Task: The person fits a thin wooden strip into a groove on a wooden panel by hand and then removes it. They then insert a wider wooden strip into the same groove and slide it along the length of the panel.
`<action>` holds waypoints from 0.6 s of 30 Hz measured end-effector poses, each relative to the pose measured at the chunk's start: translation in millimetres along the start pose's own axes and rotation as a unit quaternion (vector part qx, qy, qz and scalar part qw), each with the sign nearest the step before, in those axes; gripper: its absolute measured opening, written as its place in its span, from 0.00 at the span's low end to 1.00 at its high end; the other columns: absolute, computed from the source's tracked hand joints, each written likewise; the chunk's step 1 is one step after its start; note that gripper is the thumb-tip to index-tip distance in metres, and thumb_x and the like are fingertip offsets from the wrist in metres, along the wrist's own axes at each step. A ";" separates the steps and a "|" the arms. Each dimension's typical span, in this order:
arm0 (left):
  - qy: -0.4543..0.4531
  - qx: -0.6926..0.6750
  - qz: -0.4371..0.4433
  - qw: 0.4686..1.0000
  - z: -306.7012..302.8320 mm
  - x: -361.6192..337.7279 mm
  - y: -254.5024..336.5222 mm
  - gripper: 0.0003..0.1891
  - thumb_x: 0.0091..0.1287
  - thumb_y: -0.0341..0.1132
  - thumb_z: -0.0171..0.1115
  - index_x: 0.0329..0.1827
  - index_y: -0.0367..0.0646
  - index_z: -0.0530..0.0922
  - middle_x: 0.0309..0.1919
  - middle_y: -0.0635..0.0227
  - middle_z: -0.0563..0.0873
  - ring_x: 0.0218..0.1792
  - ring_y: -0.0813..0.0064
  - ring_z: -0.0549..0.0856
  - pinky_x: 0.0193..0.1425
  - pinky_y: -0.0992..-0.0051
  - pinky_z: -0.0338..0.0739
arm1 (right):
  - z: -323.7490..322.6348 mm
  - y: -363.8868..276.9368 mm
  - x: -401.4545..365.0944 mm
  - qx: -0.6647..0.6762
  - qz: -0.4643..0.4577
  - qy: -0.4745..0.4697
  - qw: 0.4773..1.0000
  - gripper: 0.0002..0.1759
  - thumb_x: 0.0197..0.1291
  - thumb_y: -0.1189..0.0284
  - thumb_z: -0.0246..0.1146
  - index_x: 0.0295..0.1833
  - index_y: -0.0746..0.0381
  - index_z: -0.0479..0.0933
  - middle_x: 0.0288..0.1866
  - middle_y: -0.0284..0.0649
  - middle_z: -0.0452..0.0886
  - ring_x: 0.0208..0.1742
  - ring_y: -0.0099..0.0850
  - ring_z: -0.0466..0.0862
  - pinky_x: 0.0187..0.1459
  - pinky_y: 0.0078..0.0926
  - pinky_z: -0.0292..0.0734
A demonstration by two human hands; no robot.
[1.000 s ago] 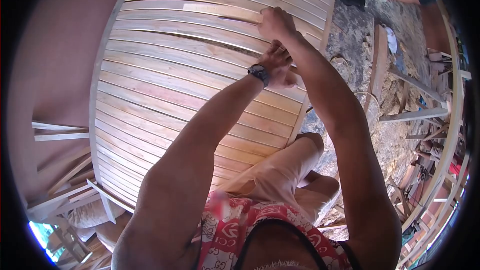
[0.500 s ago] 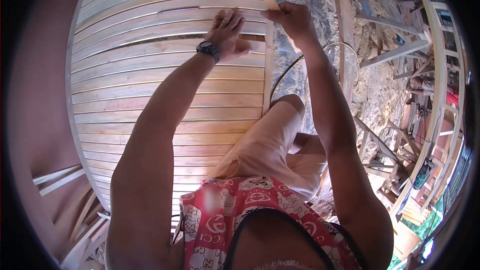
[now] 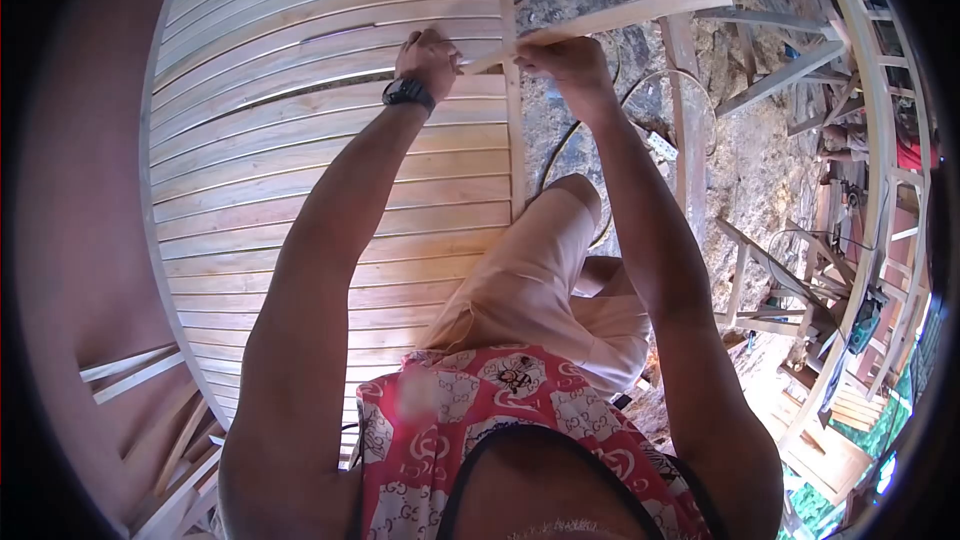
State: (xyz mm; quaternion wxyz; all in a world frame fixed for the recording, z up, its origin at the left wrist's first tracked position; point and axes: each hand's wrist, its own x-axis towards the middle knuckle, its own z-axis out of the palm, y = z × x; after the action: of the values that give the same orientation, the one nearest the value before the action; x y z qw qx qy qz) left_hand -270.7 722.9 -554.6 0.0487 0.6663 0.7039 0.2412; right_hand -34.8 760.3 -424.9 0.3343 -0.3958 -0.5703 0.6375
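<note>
A thin wooden strip [image 3: 640, 12] lies nearly crosswise over the right edge of a large slatted wood panel [image 3: 340, 170]. Its lower left end meets my left hand [image 3: 430, 62], whose fingers are curled around or against it; a dark watch is on that wrist. My right hand [image 3: 570, 70] pinches the strip just past the panel's edge rail [image 3: 511, 120]. Beneath my left hand, a dark narrow gap [image 3: 310, 89] runs between two slats. A short dark mark [image 3: 338, 32] shows on a slat above it.
A looped cable [image 3: 545, 165] lies on the stained ground beside the panel. A long board [image 3: 690, 140] and wooden trestle pieces [image 3: 785, 80] stand to the right. Loose timber [image 3: 130, 370] leans at the lower left. Someone in red [image 3: 912, 155] is at the far right.
The strip has swung from pointing up and left to pointing right, its end now at my left hand. My left hand has gone from spread flat on the slats to curled.
</note>
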 end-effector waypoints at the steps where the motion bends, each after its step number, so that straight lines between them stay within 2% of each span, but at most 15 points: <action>1: -0.008 -0.008 0.029 1.000 2.4 -1.7 -0.8 0.07 0.68 0.38 0.68 0.45 0.55 0.92 0.53 0.62 0.87 0.50 0.57 0.87 0.58 0.58 0.84 | 3.1 1.1 1.0 0.000 0.002 0.003 1.000 0.14 0.65 0.70 0.76 0.49 0.70 0.89 0.40 0.46 0.93 0.38 0.33 0.91 0.42 0.27 0.85; 2: -0.011 -0.010 0.030 0.999 5.2 -3.8 -0.8 0.07 0.68 0.38 0.68 0.45 0.55 0.92 0.53 0.62 0.87 0.50 0.57 0.87 0.58 0.58 0.84 | 6.7 2.6 2.2 -0.168 -0.036 0.022 0.985 0.13 0.64 0.68 0.76 0.47 0.66 0.91 0.40 0.46 0.93 0.39 0.34 0.92 0.43 0.30 0.86; 3: -0.048 0.025 0.036 0.998 -1.2 -2.3 1.7 0.07 0.68 0.39 0.69 0.45 0.54 0.92 0.53 0.62 0.87 0.49 0.57 0.87 0.58 0.58 0.84 | 7.5 4.1 5.3 -0.330 -0.074 0.041 0.940 0.12 0.63 0.66 0.76 0.46 0.62 0.92 0.39 0.45 0.94 0.39 0.36 0.93 0.45 0.32 0.87; 4: -0.083 0.061 0.043 0.994 -8.7 0.2 3.1 0.07 0.69 0.39 0.69 0.44 0.53 0.92 0.54 0.61 0.87 0.49 0.58 0.88 0.58 0.59 0.85 | 7.7 9.5 11.6 -0.345 -0.113 0.029 0.931 0.10 0.61 0.64 0.75 0.44 0.57 0.93 0.40 0.43 0.93 0.39 0.38 0.94 0.44 0.36 0.88; 8: -0.080 -0.005 0.109 0.991 -38.3 -5.9 -1.8 0.11 0.68 0.43 0.72 0.48 0.50 0.91 0.54 0.62 0.86 0.51 0.56 0.87 0.60 0.58 0.85 | 14.4 13.2 23.0 -0.391 -0.136 0.002 0.910 0.10 0.62 0.65 0.74 0.44 0.58 0.93 0.39 0.44 0.93 0.38 0.41 0.93 0.43 0.38 0.89; 10: -0.139 0.037 0.220 0.965 -53.6 -7.3 0.1 0.21 0.65 0.49 0.75 0.54 0.46 0.88 0.56 0.61 0.85 0.56 0.55 0.84 0.62 0.58 0.85 | 12.7 27.7 32.9 -0.448 -0.185 -0.008 0.875 0.09 0.61 0.66 0.74 0.43 0.57 0.92 0.38 0.45 0.92 0.38 0.44 0.93 0.42 0.38 0.89; 11: -0.141 0.038 0.218 0.965 -54.1 -8.5 1.6 0.21 0.65 0.49 0.75 0.54 0.46 0.88 0.56 0.61 0.85 0.56 0.55 0.84 0.62 0.58 0.85 | 11.0 33.1 37.6 -0.446 -0.185 -0.009 0.876 0.09 0.61 0.66 0.74 0.43 0.57 0.92 0.38 0.45 0.92 0.38 0.44 0.93 0.42 0.38 0.89; 13: -0.162 0.051 0.170 0.971 -48.6 -11.5 5.8 0.28 0.62 0.52 0.79 0.58 0.42 0.85 0.59 0.61 0.83 0.60 0.54 0.81 0.62 0.58 0.84 | 8.5 36.8 41.6 -0.465 -0.244 -0.036 0.850 0.08 0.61 0.66 0.74 0.42 0.57 0.92 0.36 0.47 0.91 0.37 0.45 0.92 0.40 0.40 0.88; 18: -0.177 0.059 0.165 0.968 -47.9 -10.6 6.1 0.29 0.61 0.52 0.80 0.58 0.41 0.85 0.60 0.61 0.82 0.60 0.54 0.81 0.61 0.57 0.84 | 11.4 43.3 45.6 -0.444 -0.235 -0.024 0.864 0.07 0.62 0.67 0.74 0.42 0.57 0.92 0.35 0.48 0.90 0.34 0.45 0.92 0.38 0.42 0.87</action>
State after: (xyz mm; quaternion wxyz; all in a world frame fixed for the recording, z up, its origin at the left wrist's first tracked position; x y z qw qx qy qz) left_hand -282.6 699.6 -512.7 0.0931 0.8069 0.5776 0.0819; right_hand -65.0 789.6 -473.1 0.2490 -0.3415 -0.8770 0.2284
